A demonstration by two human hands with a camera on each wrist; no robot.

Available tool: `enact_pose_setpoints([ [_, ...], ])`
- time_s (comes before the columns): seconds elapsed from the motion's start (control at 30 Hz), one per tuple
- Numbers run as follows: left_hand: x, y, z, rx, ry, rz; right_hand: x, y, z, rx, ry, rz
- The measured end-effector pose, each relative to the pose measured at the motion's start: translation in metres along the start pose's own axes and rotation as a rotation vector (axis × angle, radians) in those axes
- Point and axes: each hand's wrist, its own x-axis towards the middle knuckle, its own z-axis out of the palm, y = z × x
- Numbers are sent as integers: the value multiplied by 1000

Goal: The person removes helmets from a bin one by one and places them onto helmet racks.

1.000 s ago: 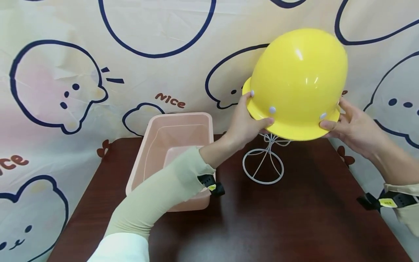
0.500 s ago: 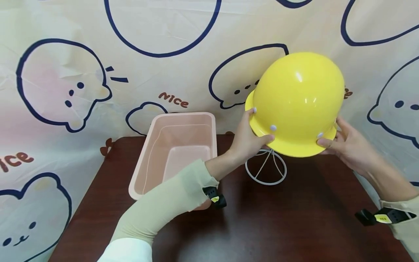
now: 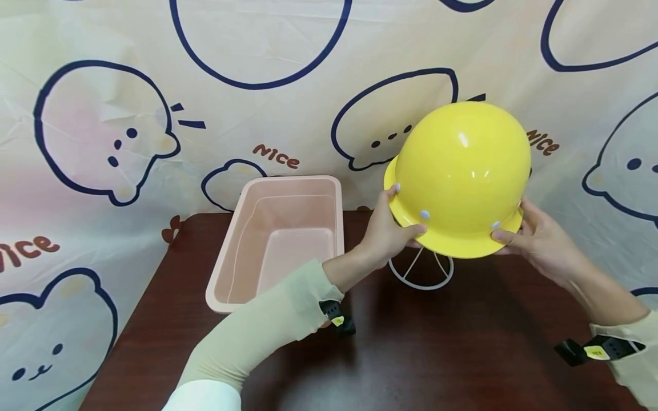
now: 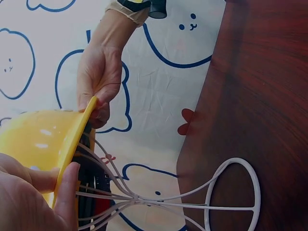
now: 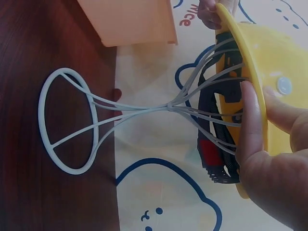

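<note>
A yellow hard hat (image 3: 462, 171) sits over the top of a white wire stand (image 3: 421, 279), whose round base rests on the table. My left hand (image 3: 386, 231) grips the brim at the hat's left side, thumb on the outside. On the opposite side my right hand (image 3: 545, 242) pinches the brim the same way. Both wrist views show the stand's wires (image 5: 168, 107) fanning up inside the hat, among a black harness with a red part (image 5: 209, 151). How firmly the hat bears on the wires cannot be told.
A pink plastic bin (image 3: 277, 240) stands on the dark wooden table (image 3: 411, 354), left of the stand and partly behind the left forearm. A cartoon-printed cloth (image 3: 288, 125) hangs behind the table.
Both hands have lowered the hard hat over the wire stand, so the stand's upper part is now covered in the head view. The stand and bin stay in place.
</note>
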Motion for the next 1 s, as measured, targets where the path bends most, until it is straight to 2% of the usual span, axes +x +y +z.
enact_pose_setpoints([
  [0.27,0,0,-3,0,-8,-1,0,0,-1,0,-15,11],
  [0.37,-2,0,-5,2,-17,-10,-1,-2,-1,-40,-1,37],
  [0.6,-3,4,-10,34,-47,12,-5,-13,-3,-326,41,108],
  [0.77,-3,7,-17,76,-75,32,-6,-18,-2,-421,56,144],
  [0.9,-4,14,-28,149,-67,31,-8,-21,-8,-504,68,205],
  [1.0,-5,26,-44,224,-29,7,-10,-27,-16,-642,79,303],
])
